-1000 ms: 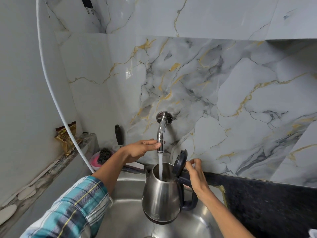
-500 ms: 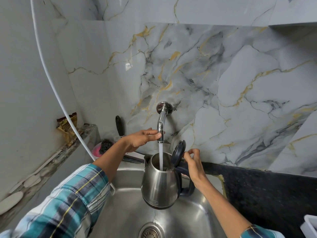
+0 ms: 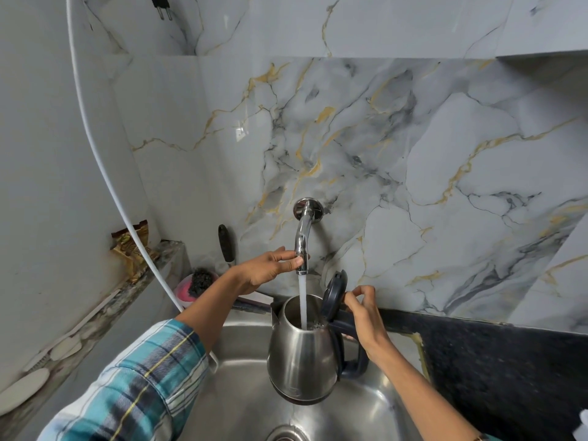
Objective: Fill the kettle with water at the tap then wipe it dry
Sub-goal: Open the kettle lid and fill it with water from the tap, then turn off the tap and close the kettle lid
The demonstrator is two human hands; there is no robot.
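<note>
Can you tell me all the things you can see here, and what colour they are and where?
kettle: one, shiny steel with a dark handle, held over the sink under the tap
kettle lid: one, dark, flipped open on the handle side
tap: one, chrome, coming out of the wall, water running into the kettle
sink: one, steel, at the bottom
scrubber: one, black, on something pink, left of the tap
packet: one, brown, on the left ledge
cord: one, white, curving down the left side
plug: one, black, hanging at the top
countertop: one, black speckled, right of the sink
left hand: at the tap's end
right hand: grip on the kettle handle
</note>
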